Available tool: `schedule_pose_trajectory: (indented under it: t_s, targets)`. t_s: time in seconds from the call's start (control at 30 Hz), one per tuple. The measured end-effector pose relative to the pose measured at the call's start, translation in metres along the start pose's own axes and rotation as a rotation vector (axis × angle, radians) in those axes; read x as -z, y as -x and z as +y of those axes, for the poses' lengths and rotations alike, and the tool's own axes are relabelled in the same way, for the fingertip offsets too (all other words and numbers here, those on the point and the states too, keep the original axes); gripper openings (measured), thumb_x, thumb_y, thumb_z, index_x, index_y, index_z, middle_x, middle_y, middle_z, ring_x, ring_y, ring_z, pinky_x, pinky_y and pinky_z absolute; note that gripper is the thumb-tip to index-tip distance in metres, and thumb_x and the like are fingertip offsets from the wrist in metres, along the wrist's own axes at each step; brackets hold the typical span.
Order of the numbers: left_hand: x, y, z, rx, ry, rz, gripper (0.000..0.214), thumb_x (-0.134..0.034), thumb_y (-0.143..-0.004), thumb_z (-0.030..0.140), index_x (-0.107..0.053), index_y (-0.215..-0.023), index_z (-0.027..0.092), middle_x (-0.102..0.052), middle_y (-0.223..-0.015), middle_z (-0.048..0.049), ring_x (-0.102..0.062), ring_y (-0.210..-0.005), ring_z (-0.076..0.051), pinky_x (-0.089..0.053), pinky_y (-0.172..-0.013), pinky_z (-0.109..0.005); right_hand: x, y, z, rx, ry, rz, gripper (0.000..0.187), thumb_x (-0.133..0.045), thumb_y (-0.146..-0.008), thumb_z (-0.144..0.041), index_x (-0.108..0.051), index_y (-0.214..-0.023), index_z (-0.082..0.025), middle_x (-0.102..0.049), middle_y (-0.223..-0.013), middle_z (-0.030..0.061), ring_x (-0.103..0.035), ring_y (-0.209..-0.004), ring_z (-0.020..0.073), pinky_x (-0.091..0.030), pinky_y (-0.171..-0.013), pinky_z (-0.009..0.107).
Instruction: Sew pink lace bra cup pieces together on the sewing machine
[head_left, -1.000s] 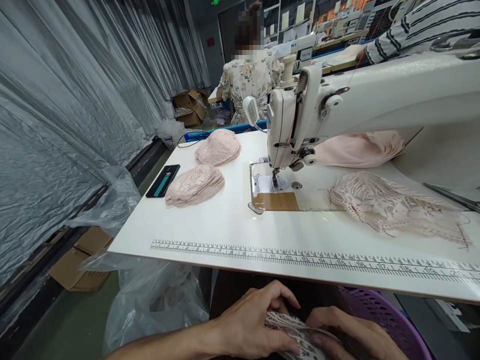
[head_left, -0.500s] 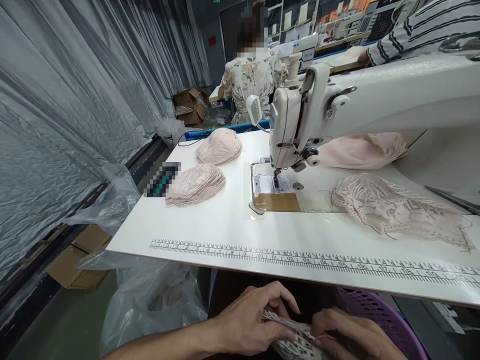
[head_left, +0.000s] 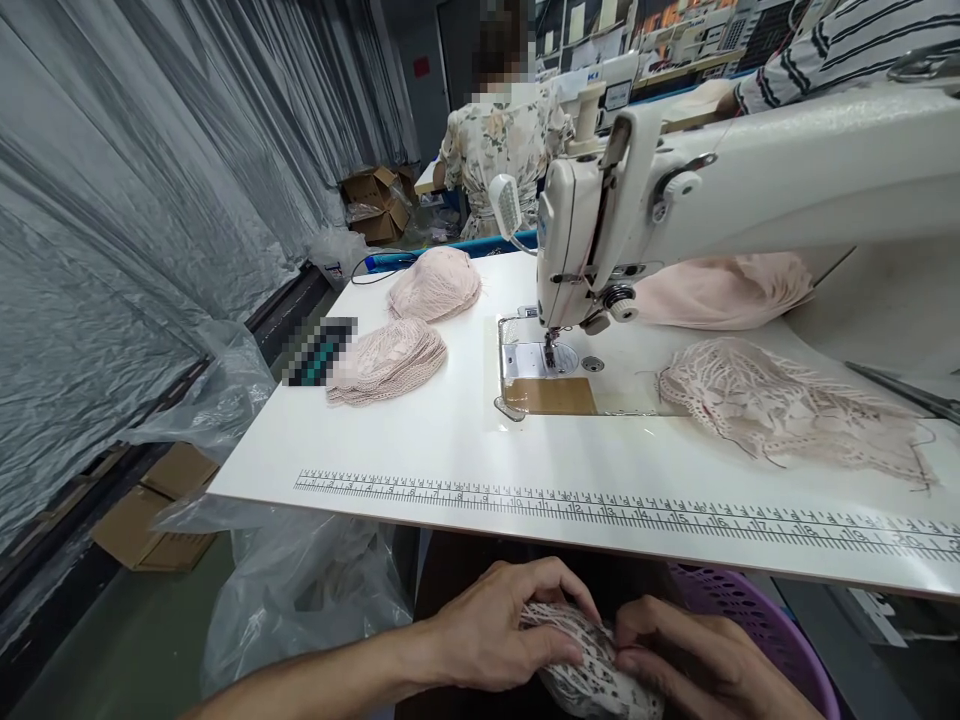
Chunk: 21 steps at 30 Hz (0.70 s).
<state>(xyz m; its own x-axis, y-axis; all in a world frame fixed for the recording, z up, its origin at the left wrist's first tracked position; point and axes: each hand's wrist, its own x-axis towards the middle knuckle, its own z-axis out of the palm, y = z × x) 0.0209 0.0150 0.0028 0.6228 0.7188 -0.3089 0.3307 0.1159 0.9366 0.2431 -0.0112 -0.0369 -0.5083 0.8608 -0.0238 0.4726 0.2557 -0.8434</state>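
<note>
Below the table's front edge, my left hand point(head_left: 502, 625) and my right hand point(head_left: 694, 660) both grip a bundle of pale pink lace pieces point(head_left: 585, 665) in my lap. My left thumb and fingers curl over its top. My right fingers pinch its right side. On the white table point(head_left: 450, 450) stands a white sewing machine point(head_left: 675, 200), with its needle over a metal plate point(head_left: 536, 365). Two stacks of pink lace cups point(head_left: 386, 360) lie to the machine's left. A loose heap of lace point(head_left: 780, 405) lies to its right.
A phone point(head_left: 319, 352) lies beside the near lace stack. A purple basket point(head_left: 757, 625) sits under the table at right, clear plastic bags point(head_left: 300, 590) at left. Pink fabric point(head_left: 720, 290) lies behind the machine. A person in a floral top point(head_left: 499, 150) stands at the back.
My hands have gathered the lace bundle closer together and turned it slightly in my lap. The view has tilted down a little. Nothing on the table moved.
</note>
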Motion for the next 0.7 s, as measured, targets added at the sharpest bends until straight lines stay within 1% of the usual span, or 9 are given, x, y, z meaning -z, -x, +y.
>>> schedule_pose_trajectory:
  t_s: [0.1, 0.2, 0.3, 0.37, 0.5, 0.57, 0.63, 0.7]
  targets:
    - [0.001, -0.001, 0.001, -0.004, -0.031, -0.008, 0.023, -0.064, -0.078, 0.018, -0.064, -0.101, 0.019, -0.062, -0.082, 0.0023, -0.057, -0.076, -0.012, -0.041, -0.069, -0.019, -0.001, -0.001, 0.0, -0.071, -0.059, -0.048, 0.01, -0.055, -0.09, -0.037, -0.06, -0.087, -0.029, -0.067, -0.074, -0.0079, -0.063, -0.064, 0.0099, -0.046, -0.059, 0.015]
    - [0.002, -0.001, 0.002, -0.019, -0.108, -0.003, 0.025, -0.063, -0.078, 0.017, -0.063, -0.103, 0.02, -0.061, -0.081, 0.0029, -0.056, -0.074, -0.011, -0.04, -0.067, -0.018, -0.002, 0.0, 0.001, -0.144, -0.103, -0.046, 0.01, -0.056, -0.089, -0.039, -0.059, -0.093, -0.031, -0.068, -0.075, -0.0077, -0.064, -0.066, 0.0108, -0.047, -0.06, 0.015]
    - [0.003, 0.001, 0.002, -0.017, -0.144, -0.002, 0.027, -0.062, -0.079, 0.018, -0.062, -0.105, 0.021, -0.061, -0.081, 0.0034, -0.056, -0.074, -0.011, -0.039, -0.066, -0.018, -0.002, -0.002, 0.001, -0.137, -0.122, -0.053, 0.012, -0.058, -0.087, -0.04, -0.061, -0.085, -0.029, -0.067, -0.075, -0.0067, -0.064, -0.066, 0.0111, -0.047, -0.061, 0.015]
    - [0.003, 0.001, 0.002, -0.005, -0.157, -0.001, 0.028, -0.061, -0.079, 0.017, -0.061, -0.106, 0.022, -0.06, -0.079, 0.004, -0.055, -0.072, -0.011, -0.039, -0.065, -0.018, 0.0, -0.004, 0.0, -0.146, -0.173, -0.084, 0.013, -0.059, -0.087, -0.041, -0.062, -0.082, -0.029, -0.067, -0.075, -0.0063, -0.063, -0.067, 0.0114, -0.047, -0.061, 0.016]
    - [0.001, 0.002, 0.001, -0.031, -0.185, -0.006, 0.027, -0.058, -0.08, 0.016, -0.06, -0.105, 0.022, -0.06, -0.076, 0.0046, -0.054, -0.069, -0.01, -0.039, -0.065, -0.017, 0.001, -0.007, -0.002, -0.194, -0.286, -0.133, 0.014, -0.064, -0.082, -0.042, -0.062, -0.09, -0.03, -0.067, -0.081, -0.0059, -0.063, -0.075, 0.0134, -0.048, -0.066, 0.016]
    - [0.001, 0.002, -0.001, -0.051, -0.181, -0.003, 0.023, -0.057, -0.08, 0.014, -0.06, -0.102, 0.022, -0.059, -0.076, 0.0044, -0.054, -0.069, -0.01, -0.04, -0.065, -0.017, 0.001, -0.008, -0.003, -0.19, -0.314, -0.133, 0.015, -0.064, -0.081, -0.043, -0.061, -0.086, -0.029, -0.065, -0.077, -0.006, -0.062, -0.071, 0.0131, -0.047, -0.063, 0.016]
    - [0.0, 0.002, -0.002, -0.061, -0.159, -0.001, 0.02, -0.054, -0.08, 0.012, -0.06, -0.097, 0.02, -0.06, -0.075, 0.0039, -0.056, -0.068, -0.01, -0.041, -0.065, -0.017, 0.001, -0.008, -0.006, -0.172, -0.319, -0.125, 0.016, -0.062, -0.083, -0.042, -0.059, -0.078, -0.027, -0.063, -0.071, -0.0064, -0.06, -0.067, 0.0123, -0.047, -0.061, 0.015]
    - [-0.001, 0.002, -0.003, -0.074, -0.134, -0.002, 0.019, -0.052, -0.08, 0.01, -0.06, -0.095, 0.019, -0.06, -0.075, 0.0032, -0.057, -0.07, -0.01, -0.042, -0.066, -0.017, 0.0, -0.008, -0.009, -0.15, -0.305, -0.119, 0.015, -0.059, -0.085, -0.039, -0.06, -0.076, -0.027, -0.064, -0.071, -0.0065, -0.062, -0.068, 0.0122, -0.047, -0.063, 0.015]
